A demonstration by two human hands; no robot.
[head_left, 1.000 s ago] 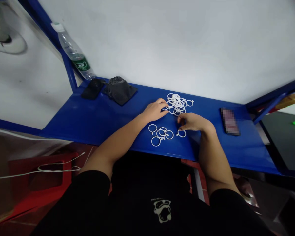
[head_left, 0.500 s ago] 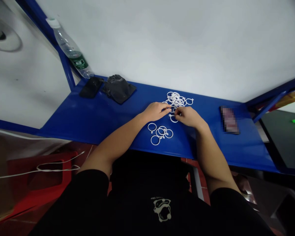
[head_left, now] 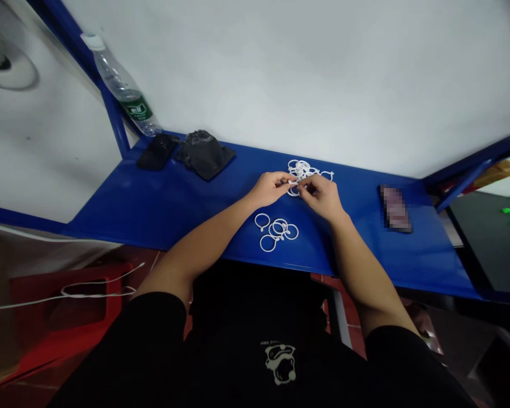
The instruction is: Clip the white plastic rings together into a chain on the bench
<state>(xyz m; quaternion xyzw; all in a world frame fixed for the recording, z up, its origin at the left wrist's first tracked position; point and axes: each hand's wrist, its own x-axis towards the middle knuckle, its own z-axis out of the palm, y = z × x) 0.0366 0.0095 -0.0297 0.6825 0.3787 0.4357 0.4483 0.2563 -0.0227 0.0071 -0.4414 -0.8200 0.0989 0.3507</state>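
Note:
On the blue table [head_left: 165,204] lies a pile of white plastic rings [head_left: 302,168] at the back and a small group of several rings [head_left: 276,231] nearer me. My left hand [head_left: 270,188] and my right hand [head_left: 321,195] meet just in front of the pile. Both pinch the same white ring [head_left: 294,183] between their fingertips, a little above the table. The right hand covers part of the pile.
A plastic water bottle [head_left: 123,88] leans in the back left corner beside a black pouch [head_left: 156,152] and a crumpled black bag [head_left: 204,153]. A phone [head_left: 394,208] lies on the right. A white wall runs behind the table. A red stool [head_left: 68,306] stands at lower left.
My right hand lifted a ring from near the front group and carried it back and left to my left hand. Both hands now hold it by the pile.

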